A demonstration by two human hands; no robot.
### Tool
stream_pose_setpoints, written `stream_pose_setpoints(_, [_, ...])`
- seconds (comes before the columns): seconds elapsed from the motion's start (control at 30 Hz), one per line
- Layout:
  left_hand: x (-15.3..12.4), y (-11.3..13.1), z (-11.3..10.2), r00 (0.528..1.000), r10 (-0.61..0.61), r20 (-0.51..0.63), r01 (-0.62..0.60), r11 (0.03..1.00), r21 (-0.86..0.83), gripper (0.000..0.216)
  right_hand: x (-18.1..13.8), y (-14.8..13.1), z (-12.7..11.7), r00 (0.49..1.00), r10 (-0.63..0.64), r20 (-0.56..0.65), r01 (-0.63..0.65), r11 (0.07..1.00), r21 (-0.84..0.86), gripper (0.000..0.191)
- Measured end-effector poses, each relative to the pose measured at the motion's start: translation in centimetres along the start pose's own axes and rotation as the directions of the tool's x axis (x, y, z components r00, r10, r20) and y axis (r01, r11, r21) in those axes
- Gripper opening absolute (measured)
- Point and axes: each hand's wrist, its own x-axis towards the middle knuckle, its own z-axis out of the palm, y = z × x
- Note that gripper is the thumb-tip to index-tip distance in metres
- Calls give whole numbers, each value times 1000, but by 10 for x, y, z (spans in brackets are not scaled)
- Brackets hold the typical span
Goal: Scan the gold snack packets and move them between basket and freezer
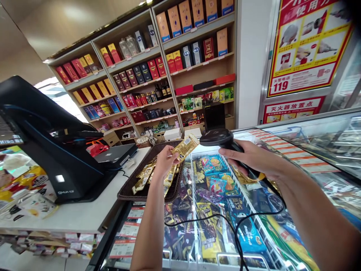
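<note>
My left hand [165, 160] pinches a gold snack packet [186, 146] and holds it up, its barcode label facing the scanner. My right hand [255, 158] is wrapped round the handle of a black barcode scanner [217, 138], whose head sits just right of the packet. The scanner's black cable [225, 222] loops down over the freezer glass. Below my left hand a dark wicker tray [126, 190] holds several more gold packets [145, 175].
A black till terminal [47, 139] stands on the white counter [81, 214] at left. A glass-topped freezer [214, 203] full of ice creams lies beneath my arms. Shelves of boxed bottles [146, 71] fill the back wall. A red fire-safety poster [307, 45] hangs at right.
</note>
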Motion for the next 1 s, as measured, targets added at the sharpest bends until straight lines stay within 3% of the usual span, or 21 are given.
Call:
stream_pose_setpoints(0.43, [4,-7,-1,1000,-28,-14,29,995,94,18,-2,2,4,1000,6,-10,-6,1000,11,47])
stream_pose_setpoints(0.57, [13,-21,-26,986,-86,-143,112,976,184,15,-3,6,0,999,36,-19,-37,999,-18,48])
stream_pose_setpoints(0.7, [19,-46,-72,918,-152,-366,276,909,313,26,-1,10,0,999,44,-31,-45,998,-40,49])
stream_pose_setpoints(0.8, [17,-56,-99,873,-154,-463,366,835,412,31,1,10,1,998,47,-30,-49,998,-48,49])
stream_pose_setpoints(0.9, [10,-50,-109,869,-74,-490,357,779,516,39,1,8,1,999,36,-35,-38,998,-43,49])
stream_pose_setpoints(1.0, [3,-28,-102,893,33,-450,277,747,605,39,-1,4,-4,998,11,-66,-13,1000,-29,49])
